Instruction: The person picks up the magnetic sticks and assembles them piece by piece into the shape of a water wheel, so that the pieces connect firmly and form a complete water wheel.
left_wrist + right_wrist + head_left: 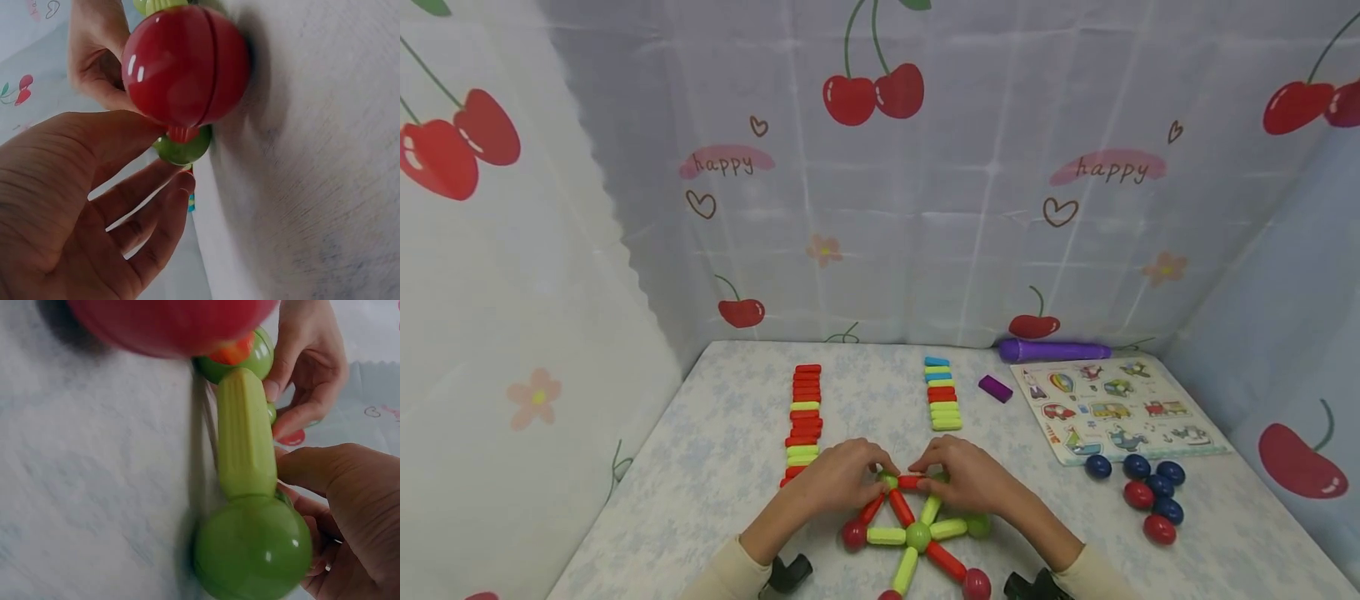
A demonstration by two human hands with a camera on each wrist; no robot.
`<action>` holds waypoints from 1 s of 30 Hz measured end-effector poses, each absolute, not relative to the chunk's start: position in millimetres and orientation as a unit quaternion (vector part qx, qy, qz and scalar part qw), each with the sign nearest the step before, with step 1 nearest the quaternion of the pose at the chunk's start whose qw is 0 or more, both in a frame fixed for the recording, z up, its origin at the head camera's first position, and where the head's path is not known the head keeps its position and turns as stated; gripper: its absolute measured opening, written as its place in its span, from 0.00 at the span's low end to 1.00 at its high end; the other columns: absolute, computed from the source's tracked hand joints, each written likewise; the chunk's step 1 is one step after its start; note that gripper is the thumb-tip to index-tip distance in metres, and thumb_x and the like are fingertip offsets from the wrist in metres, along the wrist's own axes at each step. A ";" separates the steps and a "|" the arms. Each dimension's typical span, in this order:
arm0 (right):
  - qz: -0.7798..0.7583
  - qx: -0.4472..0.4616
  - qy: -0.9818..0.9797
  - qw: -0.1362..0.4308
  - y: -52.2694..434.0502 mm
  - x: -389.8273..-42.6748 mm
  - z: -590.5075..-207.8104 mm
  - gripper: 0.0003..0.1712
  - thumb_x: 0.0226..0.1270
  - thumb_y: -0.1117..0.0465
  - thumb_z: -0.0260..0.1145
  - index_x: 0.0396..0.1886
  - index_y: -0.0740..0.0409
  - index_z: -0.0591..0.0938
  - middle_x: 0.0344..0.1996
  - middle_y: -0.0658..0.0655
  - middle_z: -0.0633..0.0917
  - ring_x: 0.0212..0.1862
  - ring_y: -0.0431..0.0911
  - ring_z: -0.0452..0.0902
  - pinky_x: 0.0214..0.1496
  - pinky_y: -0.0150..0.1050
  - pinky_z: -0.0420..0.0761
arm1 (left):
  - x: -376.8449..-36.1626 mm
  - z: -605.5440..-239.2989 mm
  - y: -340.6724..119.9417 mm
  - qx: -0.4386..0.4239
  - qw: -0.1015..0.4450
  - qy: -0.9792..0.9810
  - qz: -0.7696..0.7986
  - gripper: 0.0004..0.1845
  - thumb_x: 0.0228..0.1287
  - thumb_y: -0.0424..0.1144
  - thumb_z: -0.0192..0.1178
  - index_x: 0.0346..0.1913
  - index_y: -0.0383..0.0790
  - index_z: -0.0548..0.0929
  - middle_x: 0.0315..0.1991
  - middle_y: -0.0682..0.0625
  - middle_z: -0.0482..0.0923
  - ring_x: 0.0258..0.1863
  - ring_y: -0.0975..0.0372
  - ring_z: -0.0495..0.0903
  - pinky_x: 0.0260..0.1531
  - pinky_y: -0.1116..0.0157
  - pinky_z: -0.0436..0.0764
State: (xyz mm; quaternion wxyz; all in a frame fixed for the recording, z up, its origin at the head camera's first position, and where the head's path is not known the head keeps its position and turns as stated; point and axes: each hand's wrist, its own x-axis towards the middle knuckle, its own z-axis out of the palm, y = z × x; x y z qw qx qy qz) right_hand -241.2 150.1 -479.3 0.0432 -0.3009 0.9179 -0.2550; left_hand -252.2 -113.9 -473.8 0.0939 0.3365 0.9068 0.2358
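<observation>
A wheel-like build of rods and balls lies on the table, with a green ball (917, 536) at its hub and red and yellow-green rods around it. At its far side my left hand (844, 477) pinches a green ball (888, 481). A red rod (910, 482) runs from that ball towards my right hand (972, 477), whose fingers grip another green ball, mostly hidden behind them. Close to the left wrist camera is a red ball (181, 69). The right wrist view shows a yellow-green rod (245, 431) joined to a green ball (253, 550).
A column of mostly red rods (806, 406) lies behind my left hand, and a mixed-colour column (942, 394) farther right. Beside it are a purple block (996, 388), a purple tube (1054, 350) and a picture board (1120, 408). Loose blue balls (1137, 466) and red balls (1160, 529) lie at right.
</observation>
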 end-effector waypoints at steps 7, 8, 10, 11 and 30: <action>-0.271 -0.221 0.937 -0.025 175.5 -254.9 -474.2 0.14 0.74 0.58 0.75 0.56 0.52 0.91 0.50 0.52 0.88 0.41 0.43 0.76 0.41 0.38 0.79 | -253.7 -466.6 -117.4 0.315 0.101 0.917 0.225 0.08 0.69 0.41 0.74 0.49 0.55 0.94 0.41 0.66 0.85 0.40 0.67 0.78 0.35 0.69 0.80; -0.275 -0.215 0.937 -0.035 179.9 -257.3 -475.2 0.15 0.74 0.59 0.75 0.57 0.54 0.91 0.51 0.54 0.88 0.42 0.45 0.77 0.42 0.39 0.80 | -253.4 -465.5 -118.0 0.314 0.102 0.917 0.223 0.08 0.69 0.41 0.74 0.48 0.54 0.94 0.40 0.66 0.85 0.39 0.67 0.78 0.34 0.69 0.80; -0.277 -0.209 0.937 -0.049 188.2 -261.5 -479.3 0.17 0.73 0.62 0.75 0.60 0.56 0.89 0.55 0.57 0.87 0.48 0.49 0.80 0.47 0.43 0.84 | -251.8 -462.7 -119.5 0.311 0.104 0.919 0.217 0.07 0.68 0.40 0.75 0.47 0.53 0.94 0.39 0.65 0.85 0.38 0.67 0.78 0.35 0.68 0.80; -0.275 -0.208 0.937 -0.051 191.3 -263.2 -481.4 0.19 0.73 0.63 0.75 0.61 0.57 0.89 0.57 0.58 0.87 0.52 0.51 0.81 0.52 0.47 0.85 | -250.7 -461.1 -120.4 0.311 0.106 0.920 0.214 0.06 0.67 0.40 0.75 0.46 0.53 0.93 0.38 0.64 0.86 0.38 0.67 0.78 0.36 0.68 0.80; -0.225 -0.126 0.965 -0.043 187.3 -266.7 -493.8 0.13 0.67 0.63 0.79 0.50 0.47 0.93 0.45 0.47 0.90 0.46 0.45 0.83 0.49 0.48 0.86 | -240.0 -444.6 -128.5 0.296 0.133 0.927 0.188 0.09 0.63 0.48 0.79 0.38 0.51 0.89 0.34 0.60 0.83 0.33 0.67 0.78 0.33 0.66 0.80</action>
